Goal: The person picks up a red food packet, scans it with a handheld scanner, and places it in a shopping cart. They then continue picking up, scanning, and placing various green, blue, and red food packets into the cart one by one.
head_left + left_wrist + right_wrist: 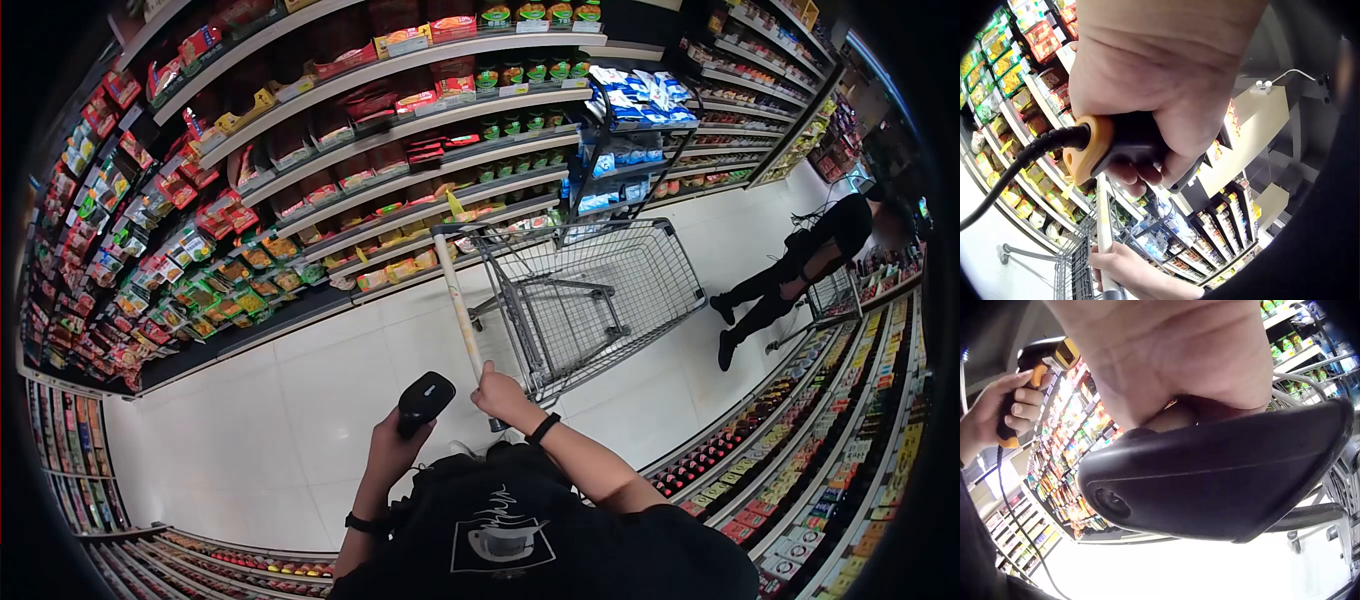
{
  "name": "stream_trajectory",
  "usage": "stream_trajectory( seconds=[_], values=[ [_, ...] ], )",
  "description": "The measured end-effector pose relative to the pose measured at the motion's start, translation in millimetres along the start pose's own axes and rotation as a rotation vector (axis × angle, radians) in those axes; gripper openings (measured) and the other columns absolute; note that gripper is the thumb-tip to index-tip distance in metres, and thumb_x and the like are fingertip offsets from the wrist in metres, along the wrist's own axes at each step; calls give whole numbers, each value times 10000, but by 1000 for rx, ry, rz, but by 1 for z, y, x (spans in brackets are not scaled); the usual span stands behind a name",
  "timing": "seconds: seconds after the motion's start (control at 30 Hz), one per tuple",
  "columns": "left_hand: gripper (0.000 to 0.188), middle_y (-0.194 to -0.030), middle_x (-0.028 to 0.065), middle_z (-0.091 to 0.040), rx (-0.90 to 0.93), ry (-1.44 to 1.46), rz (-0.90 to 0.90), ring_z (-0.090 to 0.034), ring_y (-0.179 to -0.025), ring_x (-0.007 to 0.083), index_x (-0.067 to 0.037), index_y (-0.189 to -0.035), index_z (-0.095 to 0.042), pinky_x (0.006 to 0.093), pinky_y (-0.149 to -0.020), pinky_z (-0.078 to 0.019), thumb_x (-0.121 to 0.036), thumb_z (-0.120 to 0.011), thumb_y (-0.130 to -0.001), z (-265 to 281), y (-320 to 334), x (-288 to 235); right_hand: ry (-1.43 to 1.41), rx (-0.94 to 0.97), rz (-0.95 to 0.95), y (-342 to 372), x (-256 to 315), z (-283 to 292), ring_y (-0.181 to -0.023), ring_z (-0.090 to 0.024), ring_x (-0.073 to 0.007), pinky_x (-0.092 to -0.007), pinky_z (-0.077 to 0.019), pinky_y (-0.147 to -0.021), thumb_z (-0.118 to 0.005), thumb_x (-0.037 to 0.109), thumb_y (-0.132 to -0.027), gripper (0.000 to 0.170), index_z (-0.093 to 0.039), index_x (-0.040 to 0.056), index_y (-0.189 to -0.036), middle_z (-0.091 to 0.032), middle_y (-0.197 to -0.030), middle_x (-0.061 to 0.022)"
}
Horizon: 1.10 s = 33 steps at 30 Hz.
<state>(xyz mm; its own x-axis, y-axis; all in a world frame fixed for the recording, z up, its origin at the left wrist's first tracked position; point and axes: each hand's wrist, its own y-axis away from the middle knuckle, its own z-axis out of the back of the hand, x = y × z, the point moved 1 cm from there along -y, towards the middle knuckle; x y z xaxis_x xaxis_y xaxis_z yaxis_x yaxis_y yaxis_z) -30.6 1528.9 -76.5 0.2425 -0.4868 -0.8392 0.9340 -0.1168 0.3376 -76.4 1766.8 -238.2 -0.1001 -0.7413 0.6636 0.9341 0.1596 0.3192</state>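
Note:
My left hand grips a black handheld scanner, its head raised above the fist. In the left wrist view the fingers of that hand curl round the scanner's dark handle, and a black cable runs from its orange end. My right hand holds the near end of the pale handle bar of a metal shopping cart. The right wrist view has this hand over the bar's dark end piece, which hides most of the fingers.
Shelves of packaged food line the far side, with a rack of blue and white packs beyond the cart. A person in dark clothes stands past the cart's front, near another cart. More shelves run along the near right.

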Motion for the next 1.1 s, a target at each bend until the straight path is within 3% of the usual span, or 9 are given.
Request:
stream_trajectory(
  seconds=[0.23, 0.27, 0.37, 0.4, 0.5, 0.57, 0.67, 0.77, 1.1],
  values=[
    [331, -944, 64, -774, -48, 43, -58, -666, -830, 108, -17, -1221, -723, 306, -773, -547, -185, -816, -952, 17, 24, 25, 149, 246, 117, -34, 48, -37, -854, -757, -446, -509, -605, -763, -693, 341, -974, 773, -340, -219, -1373, -734, -882, -315],
    [325, -919, 57, -766, -55, 72, -50, -652, -801, 112, -17, -1204, -728, 310, -747, -535, -188, -819, -943, 21, 28, 29, -51, 462, -27, -28, 68, -14, -827, -759, -410, -470, -606, -748, -686, 455, -1003, 778, -439, -153, -1422, -747, -908, -288],
    [320, -883, 56, -753, -136, 85, -62, -645, -779, 124, -10, -1185, -730, 322, -735, -530, -196, -818, -939, 33, 41, 45, -221, 541, 85, -36, 59, -8, -840, -760, -367, -427, -597, -763, -680, 478, -1017, 623, -614, -24, -1381, -765, -947, -238],
    [328, -870, 61, -749, -166, 88, -36, -645, -769, 131, -10, -1181, -730, 327, -731, -530, -213, -818, -939, 37, 44, 53, -176, 369, 189, -28, 59, 1, -900, -760, -356, -404, -587, -797, -669, 448, -1032, 465, -726, 57, -1277, -775, -974, -196],
    [360, -839, 81, -744, -240, 77, 43, -648, -744, 150, -9, -1176, -730, 340, -722, -530, -266, -816, -937, 49, 53, 80, -177, -69, 154, 5, 34, 27, -1011, -753, -312, -386, -586, -891, -687, 345, -1039, 412, -715, 19, -1288, -769, -1117, -194],
    [388, -833, 99, -746, -257, 36, 73, -653, -733, 165, -11, -1179, -730, 345, -718, -530, -301, -814, -936, 60, 62, 97, 53, -299, 175, 29, -11, 31, -1135, -695, -386, -440, -550, -996, -713, 312, -1005, 405, -718, 12, -1277, -722, -1233, -213],
    [411, -840, 117, -754, -248, 1, 133, -666, -726, 190, -14, -1181, -729, 353, -719, -534, -330, -815, -932, 74, 73, 117, 506, -249, 55, 61, -82, 25, -1475, -428, -472, -607, -351, -1206, -747, 444, -960, 565, -681, 84, -1391, -497, -1564, -273],
    [413, -851, 127, -759, -265, 2, 117, -680, -738, 212, -7, -1181, -727, 359, -731, -541, -325, -814, -931, 86, 82, 128, 672, -160, -69, 78, -109, 29, -1527, -359, -490, -615, -288, -1251, -714, 483, -982, 639, -601, 105, -1485, -415, -1637, -276],
    [405, -861, 126, -767, -272, 65, 83, -696, -770, 193, 11, -1180, -725, 351, -746, -550, -292, -812, -926, 119, 90, 132, 301, -267, -282, 15, -160, -15, -1462, -445, -501, -507, -378, -1240, -823, 235, -836, 854, -440, 98, -1587, -446, -1582, -337]
  ],
)
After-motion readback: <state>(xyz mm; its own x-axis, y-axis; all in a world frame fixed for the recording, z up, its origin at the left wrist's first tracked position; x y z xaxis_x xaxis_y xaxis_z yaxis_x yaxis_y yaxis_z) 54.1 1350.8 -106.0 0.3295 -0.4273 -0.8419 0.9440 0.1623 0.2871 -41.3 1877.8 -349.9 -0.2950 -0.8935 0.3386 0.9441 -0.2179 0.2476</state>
